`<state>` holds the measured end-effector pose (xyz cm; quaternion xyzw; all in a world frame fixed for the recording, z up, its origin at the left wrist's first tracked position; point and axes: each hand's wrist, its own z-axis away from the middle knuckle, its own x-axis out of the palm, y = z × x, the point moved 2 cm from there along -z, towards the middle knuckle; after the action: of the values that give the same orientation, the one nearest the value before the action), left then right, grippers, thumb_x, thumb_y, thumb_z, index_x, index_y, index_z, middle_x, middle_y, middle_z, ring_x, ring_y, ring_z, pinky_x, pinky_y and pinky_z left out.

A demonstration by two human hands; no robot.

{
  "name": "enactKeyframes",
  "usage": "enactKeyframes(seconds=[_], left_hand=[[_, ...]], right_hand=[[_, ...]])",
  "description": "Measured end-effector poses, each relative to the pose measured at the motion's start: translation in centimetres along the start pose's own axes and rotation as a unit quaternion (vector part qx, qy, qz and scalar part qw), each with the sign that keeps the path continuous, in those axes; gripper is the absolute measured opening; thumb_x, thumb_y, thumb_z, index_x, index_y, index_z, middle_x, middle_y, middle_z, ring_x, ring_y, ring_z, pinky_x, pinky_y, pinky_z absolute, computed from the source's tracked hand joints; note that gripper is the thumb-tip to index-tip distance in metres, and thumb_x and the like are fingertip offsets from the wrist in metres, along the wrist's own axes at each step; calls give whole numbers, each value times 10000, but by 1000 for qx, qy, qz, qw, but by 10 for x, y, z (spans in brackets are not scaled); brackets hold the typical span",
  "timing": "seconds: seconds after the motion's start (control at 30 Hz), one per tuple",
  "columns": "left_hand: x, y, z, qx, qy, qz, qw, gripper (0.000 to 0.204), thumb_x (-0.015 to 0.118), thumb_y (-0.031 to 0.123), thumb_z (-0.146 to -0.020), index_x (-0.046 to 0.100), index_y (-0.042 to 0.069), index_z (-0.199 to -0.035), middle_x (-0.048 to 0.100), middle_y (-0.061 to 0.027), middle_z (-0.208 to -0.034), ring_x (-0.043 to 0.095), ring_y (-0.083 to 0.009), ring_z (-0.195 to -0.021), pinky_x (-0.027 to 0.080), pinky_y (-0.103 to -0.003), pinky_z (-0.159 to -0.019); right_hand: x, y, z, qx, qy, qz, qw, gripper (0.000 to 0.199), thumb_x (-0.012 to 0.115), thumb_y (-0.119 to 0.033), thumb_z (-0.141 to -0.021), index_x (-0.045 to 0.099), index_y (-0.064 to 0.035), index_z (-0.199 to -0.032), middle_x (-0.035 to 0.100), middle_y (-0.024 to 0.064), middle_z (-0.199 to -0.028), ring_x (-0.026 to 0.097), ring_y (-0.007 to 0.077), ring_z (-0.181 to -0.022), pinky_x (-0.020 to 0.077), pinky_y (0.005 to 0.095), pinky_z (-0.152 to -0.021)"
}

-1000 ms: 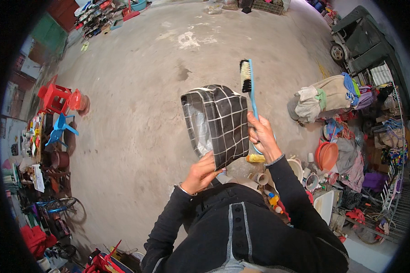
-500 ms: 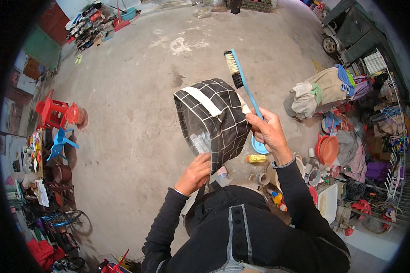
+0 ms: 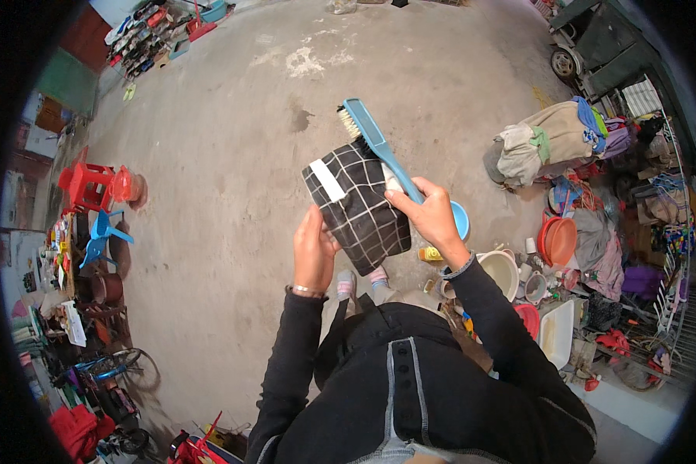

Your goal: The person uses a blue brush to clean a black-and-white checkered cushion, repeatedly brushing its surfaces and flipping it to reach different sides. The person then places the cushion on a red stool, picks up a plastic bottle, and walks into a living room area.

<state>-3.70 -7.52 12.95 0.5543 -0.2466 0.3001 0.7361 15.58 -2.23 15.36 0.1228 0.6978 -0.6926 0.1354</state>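
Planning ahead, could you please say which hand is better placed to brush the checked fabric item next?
Probably the right hand: it grips the blue brush, bristles close to the checked fabric item. The left hand, beside that item, has no brush.

My right hand point(image 3: 433, 220) is hiding the end of the brush point(image 3: 373, 135) handle, and the checked fabric bag point(image 3: 367, 213) is concealing its own inside from me. My hand is also covering part of the blue basin point(image 3: 462, 220). The dark rim is cutting off the vehicle point(image 3: 617, 46), and clutter point(image 3: 60, 247) on the left is looking too small to identify.
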Motion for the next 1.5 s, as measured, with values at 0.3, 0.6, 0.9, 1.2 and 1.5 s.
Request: enactKeyframes(seconds=[0.3,0.6,0.9,1.2,1.5], left_hand=[[-19,-23,-8,-40,167,39,984,208,480,237,-924,547,47,-872,590,-27,-801,554,-94,-703,404,-241,-525],[-27,-37,-12,-2,159,113,981,291,378,239,-960,506,-4,-1055,621,-101,-970,606,-221,-882,504,-373,-765],[-23,-33,-5,9,116,141,983,253,402,219,-952,529,13,-1025,627,-88,-944,608,-216,-870,516,-401,-763],[-18,-32,-1,1,68,172,983,273,410,214,-950,498,-5,-1087,588,-147,-1078,571,-271,-982,482,-441,-818],[-22,-38,1,-30,74,214,974,290,382,216,-956,476,-11,-1110,583,-139,-1075,542,-276,-1036,429,-500,-890]], right_hand=[[-20,-8,75,-156,-27,176,972,183,643,-192,-817,581,-20,-815,558,131,-574,571,261,-482,417,348,-443],[-24,14,61,-134,-24,286,949,238,636,-219,-822,543,-49,-683,575,152,-576,570,312,-488,414,372,-416],[-26,16,44,-185,-25,277,942,242,634,-243,-822,564,-48,-698,555,159,-541,567,304,-466,407,379,-408],[-20,12,30,-217,-3,297,930,228,635,-207,-820,556,-46,-678,552,161,-544,574,296,-466,395,390,-400],[-3,19,29,-211,-4,262,942,278,628,-265,-821,542,-62,-652,554,151,-553,561,329,-490,397,389,-404]])
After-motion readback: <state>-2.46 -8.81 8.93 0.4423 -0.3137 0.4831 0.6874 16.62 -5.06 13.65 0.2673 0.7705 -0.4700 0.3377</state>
